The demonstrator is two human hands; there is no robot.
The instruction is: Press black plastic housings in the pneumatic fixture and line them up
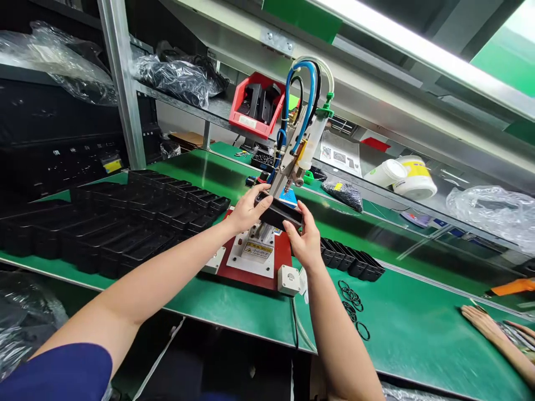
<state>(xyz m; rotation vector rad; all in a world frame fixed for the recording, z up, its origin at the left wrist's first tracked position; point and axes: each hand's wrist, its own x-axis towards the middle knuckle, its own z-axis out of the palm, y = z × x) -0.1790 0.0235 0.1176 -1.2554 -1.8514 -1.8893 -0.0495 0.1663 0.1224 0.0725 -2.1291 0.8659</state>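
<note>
Between my two hands is a black plastic housing (281, 214), held tilted above the base of a small bench press (258, 249). My left hand (252, 209) grips its left end, thumb on the near side. At the right end, my right hand (304, 234) pinches it between thumb and fingers. Just above the housing stands the press head with a clear syringe (311, 142) and blue hoses (310, 100). A white button box (288, 279) sits at the right front corner of the red base (285, 250).
Rows of black housings (137, 223) cover the bench at left; more housings (353, 262) stand at right. Black rubber rings (351, 298) lie nearby. A red bin (253, 125) and white tubs (412, 181) are on the shelf. Another person's hand (480, 320) rests at far right.
</note>
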